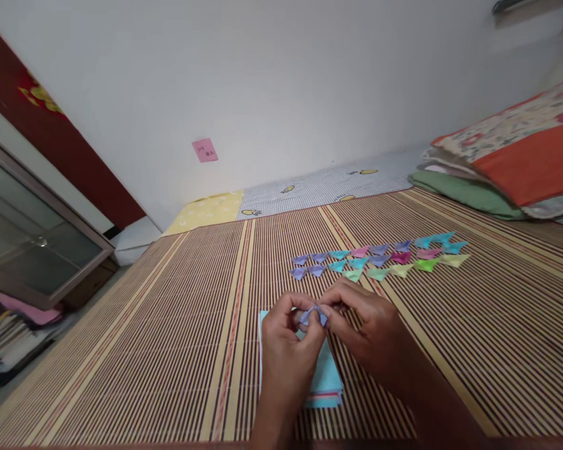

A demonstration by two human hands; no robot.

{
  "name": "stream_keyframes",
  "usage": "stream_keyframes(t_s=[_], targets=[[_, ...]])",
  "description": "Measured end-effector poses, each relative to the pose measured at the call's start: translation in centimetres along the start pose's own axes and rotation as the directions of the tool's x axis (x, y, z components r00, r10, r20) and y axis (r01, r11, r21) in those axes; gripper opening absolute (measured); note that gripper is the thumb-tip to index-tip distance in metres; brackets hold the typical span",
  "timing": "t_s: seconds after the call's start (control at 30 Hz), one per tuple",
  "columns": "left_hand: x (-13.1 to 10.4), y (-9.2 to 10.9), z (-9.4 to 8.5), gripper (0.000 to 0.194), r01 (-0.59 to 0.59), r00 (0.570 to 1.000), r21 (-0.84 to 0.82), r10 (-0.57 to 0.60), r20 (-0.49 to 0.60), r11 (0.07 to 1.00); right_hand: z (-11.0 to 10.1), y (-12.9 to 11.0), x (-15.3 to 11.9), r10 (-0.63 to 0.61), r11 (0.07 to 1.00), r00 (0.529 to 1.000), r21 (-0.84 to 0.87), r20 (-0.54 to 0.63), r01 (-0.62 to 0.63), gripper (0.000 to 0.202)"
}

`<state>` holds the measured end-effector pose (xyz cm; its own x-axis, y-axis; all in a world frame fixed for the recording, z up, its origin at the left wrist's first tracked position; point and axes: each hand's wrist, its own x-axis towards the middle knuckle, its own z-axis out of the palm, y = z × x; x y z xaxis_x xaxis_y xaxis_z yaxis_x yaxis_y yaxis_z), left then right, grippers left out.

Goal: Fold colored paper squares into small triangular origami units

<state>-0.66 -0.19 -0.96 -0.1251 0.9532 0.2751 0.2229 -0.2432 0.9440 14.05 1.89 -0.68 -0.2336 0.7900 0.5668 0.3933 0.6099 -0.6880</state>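
A small folded purple paper piece (pixel 315 315) is pinched between both hands, above a stack of coloured paper. My left hand (pixel 291 344) grips its left side with thumb and fingers. From the right, my right hand (pixel 363 315) pinches its other edge. Under my left hand lies the paper stack (pixel 327 369), light blue on top with a pink edge lower down. Beyond the hands, several small folded paper boats (pixel 401 257) in purple, blue, pink, green and yellow stand in rows on the striped mat (pixel 192 325).
Folded bedding and a floral and orange pillow (pixel 535 150) lie at the far right. A patterned cloth (pixel 309 187) runs along the wall. A pink note (pixel 205 150) is stuck to the wall. At the left are a glass-fronted cabinet (pixel 37 231) and stacked books (pixel 4 328).
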Motion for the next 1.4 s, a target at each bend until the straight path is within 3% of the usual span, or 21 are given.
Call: stream_keyframes(t_s=[0.3, 0.67, 0.83, 1.1, 1.17, 1.4], targets=[[-0.2, 0.7, 0.0, 0.012, 0.106, 0.991, -0.231, -0.084, 0.104, 0.967, -0.3, -0.2, 0.0, -0.050, 0.998, 0.999, -0.025, 0.007, 0.050, 0.019], [0.2, 0.9, 0.2, 0.014, 0.095, 0.995, -0.322, -0.084, 0.048, 0.942, -0.4, 0.1, 0.2, -0.148, 0.989, 0.982, -0.042, -0.116, 0.144, 0.017], [0.4, 0.7, 0.0, 0.012, 0.060, 0.998, -0.362, -0.058, 0.016, 0.930, -0.8, 0.2, 0.2, -0.132, 0.991, 0.983, -0.004, -0.130, 0.132, 0.016], [0.2, -0.5, 0.3, 0.007, -0.013, 1.000, -0.233, 0.011, -0.012, 0.972, -0.1, -0.2, 0.2, -0.071, 0.997, 0.992, -0.010, -0.104, 0.070, 0.007], [0.2, -0.6, 0.3, 0.007, -0.032, 0.999, -0.189, 0.032, -0.003, 0.981, 0.2, -0.2, 0.3, -0.046, 0.999, 0.992, -0.021, -0.119, 0.044, 0.015], [0.5, -0.9, -0.2, 0.009, -0.043, 0.999, -0.206, 0.045, 0.005, 0.978, -0.1, -0.1, 0.3, 0.020, 1.000, 0.990, -0.004, -0.141, -0.020, 0.015]])
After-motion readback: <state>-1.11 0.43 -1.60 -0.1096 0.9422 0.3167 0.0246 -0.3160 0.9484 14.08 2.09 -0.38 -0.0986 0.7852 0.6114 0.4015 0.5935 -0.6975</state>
